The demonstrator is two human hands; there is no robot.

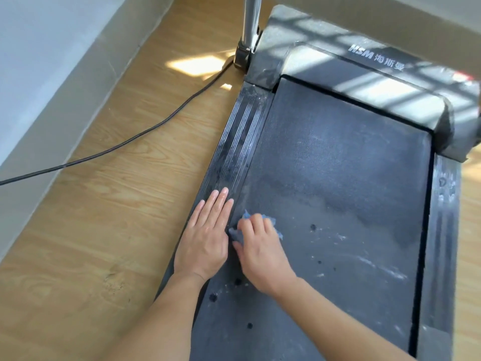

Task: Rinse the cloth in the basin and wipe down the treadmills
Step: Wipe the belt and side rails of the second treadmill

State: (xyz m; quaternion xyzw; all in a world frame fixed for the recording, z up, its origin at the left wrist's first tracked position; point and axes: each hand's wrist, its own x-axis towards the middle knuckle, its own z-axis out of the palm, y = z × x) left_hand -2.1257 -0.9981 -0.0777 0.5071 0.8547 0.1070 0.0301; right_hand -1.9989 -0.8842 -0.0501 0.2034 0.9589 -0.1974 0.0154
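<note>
While the left hand point(205, 243) lies flat on one treadmill point(338, 178), right hand point(260, 254) clutching one blue cloth point(273, 224)

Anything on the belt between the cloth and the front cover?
No: in the head view only bare, dusty belt runs from the cloth to the cover.

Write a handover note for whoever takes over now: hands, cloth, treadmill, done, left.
Left hand: flat on the left rail, fingers straight.
Right hand: grips the cloth, pressed on the belt at its left edge.
Basin: not in view.
Done: rail and belt look smeared, partly wiped at most.
Left: white streaks and dark spots on the near belt, right rail, cover.
</note>
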